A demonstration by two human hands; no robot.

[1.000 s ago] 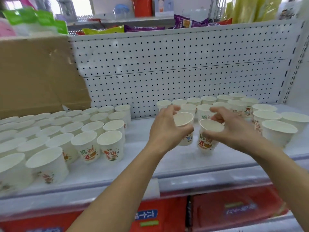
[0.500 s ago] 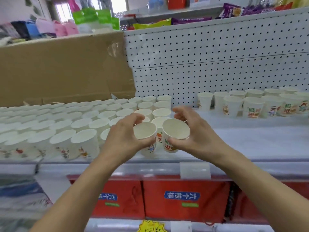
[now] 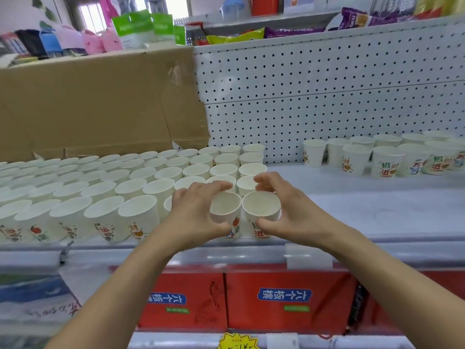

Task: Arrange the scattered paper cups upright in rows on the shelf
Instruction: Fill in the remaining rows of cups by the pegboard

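Bright, even, cool-white light is filling the aisle. The window (image 3: 88, 18) at upper left is blowing out to plain white. Only soft, faint shadows are showing between the paper cups (image 3: 161, 183) and on the shelf (image 3: 377, 205). A glossy tape patch (image 3: 180, 79) on the cardboard (image 3: 88, 104) is catching glare. Wide-angle distortion is bowing the pegboard (image 3: 327, 79) lines and the shelf front. Cups at far left and far right are smearing into blur, while the centre is reading sharper.

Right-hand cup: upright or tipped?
Upright. The right-hand cup shows its open mouth facing up, printed wall running down toward the shelf; the right hand curls round it.
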